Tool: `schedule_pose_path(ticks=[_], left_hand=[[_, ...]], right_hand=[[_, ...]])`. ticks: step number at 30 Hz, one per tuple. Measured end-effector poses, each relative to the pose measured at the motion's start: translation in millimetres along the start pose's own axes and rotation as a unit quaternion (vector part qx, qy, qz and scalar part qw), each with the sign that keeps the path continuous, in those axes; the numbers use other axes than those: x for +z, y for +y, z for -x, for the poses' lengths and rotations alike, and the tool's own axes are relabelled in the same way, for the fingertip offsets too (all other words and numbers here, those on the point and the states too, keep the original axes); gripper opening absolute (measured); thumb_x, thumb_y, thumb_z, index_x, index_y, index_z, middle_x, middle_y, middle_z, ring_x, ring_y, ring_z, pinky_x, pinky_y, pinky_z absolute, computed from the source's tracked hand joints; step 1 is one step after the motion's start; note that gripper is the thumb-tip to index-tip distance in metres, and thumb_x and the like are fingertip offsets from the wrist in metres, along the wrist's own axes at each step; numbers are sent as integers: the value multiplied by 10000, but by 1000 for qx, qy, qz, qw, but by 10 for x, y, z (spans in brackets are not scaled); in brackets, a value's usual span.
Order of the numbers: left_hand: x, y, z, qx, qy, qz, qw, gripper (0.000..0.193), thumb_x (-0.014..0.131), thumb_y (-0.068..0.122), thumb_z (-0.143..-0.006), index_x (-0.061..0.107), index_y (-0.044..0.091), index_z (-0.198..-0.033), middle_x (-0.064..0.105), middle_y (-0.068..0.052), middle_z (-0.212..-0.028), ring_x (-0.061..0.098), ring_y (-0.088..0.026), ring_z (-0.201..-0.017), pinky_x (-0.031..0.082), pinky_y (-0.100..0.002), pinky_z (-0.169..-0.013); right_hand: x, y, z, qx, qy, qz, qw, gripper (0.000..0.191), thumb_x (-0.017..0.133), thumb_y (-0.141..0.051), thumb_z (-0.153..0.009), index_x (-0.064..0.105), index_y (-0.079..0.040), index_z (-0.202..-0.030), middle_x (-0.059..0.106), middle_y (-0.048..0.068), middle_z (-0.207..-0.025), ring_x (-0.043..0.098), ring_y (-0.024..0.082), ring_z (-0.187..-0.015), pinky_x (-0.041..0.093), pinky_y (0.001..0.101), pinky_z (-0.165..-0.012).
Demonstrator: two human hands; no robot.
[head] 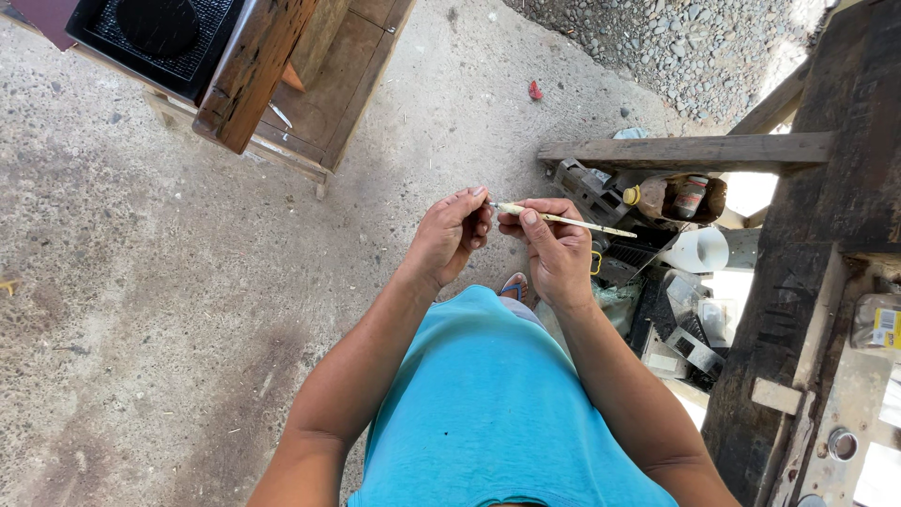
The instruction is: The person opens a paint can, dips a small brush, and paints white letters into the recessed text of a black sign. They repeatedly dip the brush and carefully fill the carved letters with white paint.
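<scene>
a thin pale stick (572, 222), something like a small brush handle or skewer, lies level in front of the person's chest, above the concrete floor (141, 282). its left tip sits where the two hands meet and its far end points right toward the clutter under a bench. the right hand (556, 246) is closed on it, thumb pressed on top and fingers curled beneath, wrist bent so the knuckles face away from the camera. the left hand (452, 235) is drawn up beside it, fingertips bunched and pinching at the stick's near tip; the hands are together, nearly touching. both forearms rise from the lower edge of the view and converge, elbows out, over a turquoise shirt (488, 413). a foot in a blue-strapped sandal (514, 286) shows just below the hands.

the floor is rough grey concrete, stained and dusty, with a small red scrap (534, 90) lying near a patch of gravel (685, 47) at the top right. at the upper left stands a wooden frame (282, 75) holding a black mesh-topped tray (150, 33). to the right, a dark, weathered wooden workbench (798, 282) runs down the edge; under its plank sits a heap of junk (657, 263): metal parts, a white plastic cup, a brown bottle, bits of plastic.
</scene>
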State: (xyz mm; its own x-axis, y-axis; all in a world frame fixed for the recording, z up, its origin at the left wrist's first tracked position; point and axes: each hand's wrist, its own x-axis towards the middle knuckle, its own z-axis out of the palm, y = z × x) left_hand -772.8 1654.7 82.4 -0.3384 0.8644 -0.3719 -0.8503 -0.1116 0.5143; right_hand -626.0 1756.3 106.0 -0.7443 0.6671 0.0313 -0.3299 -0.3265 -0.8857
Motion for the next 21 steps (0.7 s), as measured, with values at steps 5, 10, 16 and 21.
schedule_pose_path(ticks=[5,10,16,21], left_hand=[[11,30,-37,-27,-7,1,1000,183,626,241,-1046,640,77,-967,618,1,-785,530,-80,-645,420,-233,-537],[71,58,69,46,26,44,998,311,587,321,-1026,685,34,-1097,694,-11,-876,615,-98,-763,525,-258,-700],[96,-63,99,50,-25,64,996,203,684,218,-976,708,61,-1101,711,-15,-930,646,-114,-861,547,-282,-825],[-94,-108,-70,50,-70,54,995,190,686,227,-1014,727,42,-1023,714,-34,-866,631,-119,-773,517,-272,-736]], right_hand=[[-11,10,10,-3,1,-9,1000,139,603,-48,-1064,581,7,-1189,708,193,-1165,726,271,-1092,606,443,-987],[26,9,25,-31,22,-2,999,123,599,-22,-1072,586,8,-1190,708,203,-1164,728,273,-1083,610,440,-975],[94,-31,57,-18,18,-36,999,130,605,-16,-1062,597,18,-1187,706,208,-1191,727,283,-1097,604,446,-988],[92,-84,42,32,-4,-91,995,127,602,-31,-1068,604,-3,-1192,712,209,-1176,724,297,-1100,591,450,-998]])
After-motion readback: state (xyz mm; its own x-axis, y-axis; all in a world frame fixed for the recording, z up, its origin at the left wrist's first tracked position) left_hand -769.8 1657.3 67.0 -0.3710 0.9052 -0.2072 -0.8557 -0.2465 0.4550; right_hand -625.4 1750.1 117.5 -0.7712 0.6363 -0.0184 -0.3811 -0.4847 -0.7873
